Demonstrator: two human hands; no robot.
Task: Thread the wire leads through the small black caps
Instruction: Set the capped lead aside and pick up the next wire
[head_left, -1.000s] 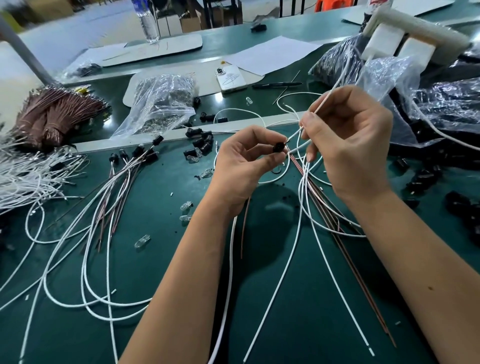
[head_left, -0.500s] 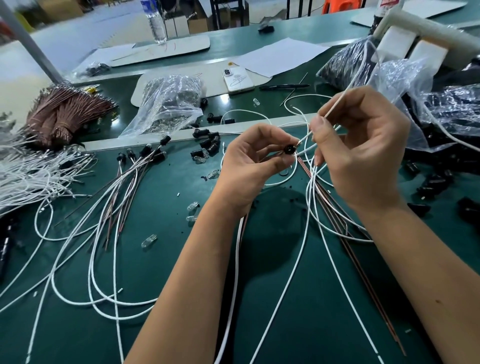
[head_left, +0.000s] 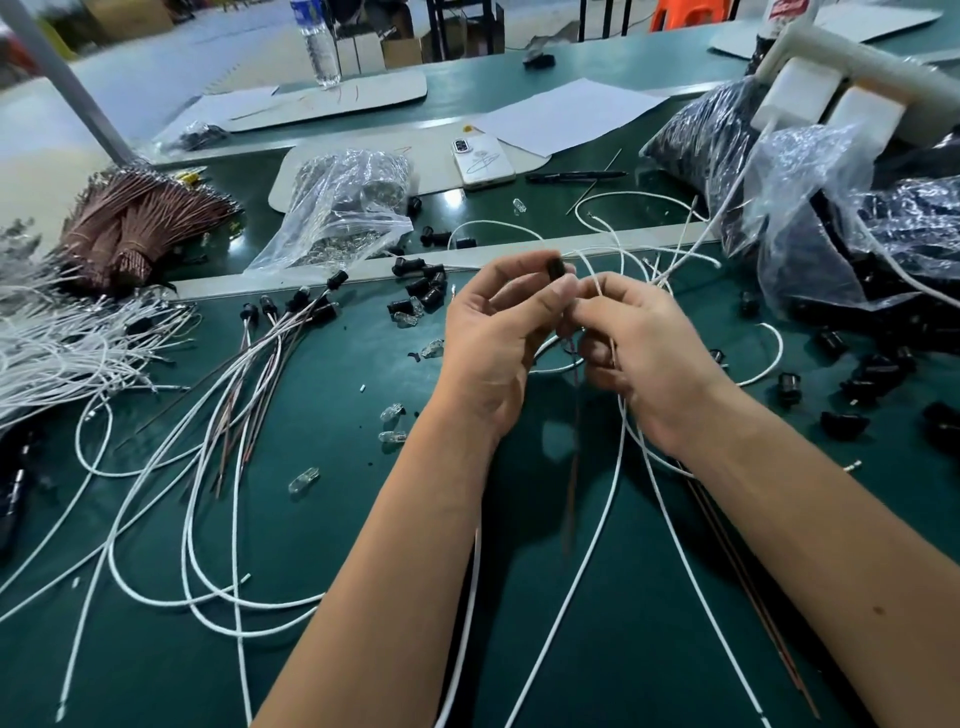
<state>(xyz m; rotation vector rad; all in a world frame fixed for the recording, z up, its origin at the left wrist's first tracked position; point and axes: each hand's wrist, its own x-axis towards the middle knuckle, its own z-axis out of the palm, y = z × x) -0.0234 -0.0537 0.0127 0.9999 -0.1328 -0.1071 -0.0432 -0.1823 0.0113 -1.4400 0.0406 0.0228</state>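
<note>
Head | left hand (head_left: 493, 343) grip pinches blurred black cap (head_left: 556, 267) | right hand (head_left: 639, 353) grip pinches white wire (head_left: 597, 283)

Small black cap (head_left: 556, 268) held up at fingertip level, blurred, roughly upright; white lead (head_left: 597, 283) meets it from the right, rest trailing down to the green surface (head_left: 363, 597); thin brown lead (head_left: 574, 467) hangs below it; loose black caps (head_left: 423, 291) clustered just left.
</note>
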